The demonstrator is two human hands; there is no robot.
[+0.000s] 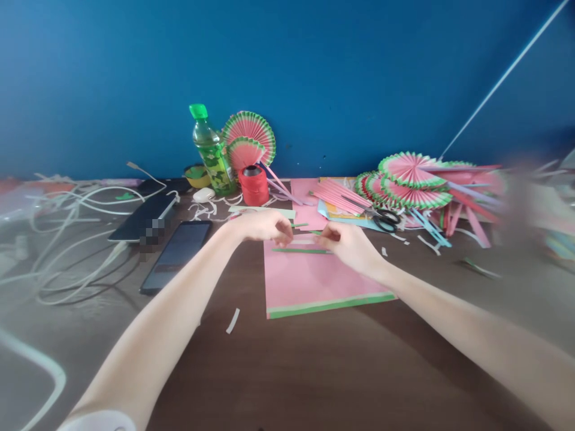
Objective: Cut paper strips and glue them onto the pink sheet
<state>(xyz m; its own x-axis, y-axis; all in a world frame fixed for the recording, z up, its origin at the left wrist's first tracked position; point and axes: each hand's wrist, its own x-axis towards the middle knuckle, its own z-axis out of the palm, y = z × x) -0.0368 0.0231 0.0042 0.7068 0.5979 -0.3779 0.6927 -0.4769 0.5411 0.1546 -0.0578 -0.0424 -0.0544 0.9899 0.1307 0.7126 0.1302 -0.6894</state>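
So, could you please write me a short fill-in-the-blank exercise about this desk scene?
1. Both hands, left hand and right hand, are at the far part of a pink sheet, whose near edge has a ____ band.
2. Of these two hands, the one nearer the scissors is the ____ one.
3. The spool standing beside the bottle is ____.
4. The wall behind the desk is ____.

Missing words: green; right; red; blue.

Light is soft and fairly even; the wall [323,78] darkens at right. A faint shadow lies on the table [314,371], near right. Left hand [265,226] and right hand [345,242] look slightly soft; side edges smear.
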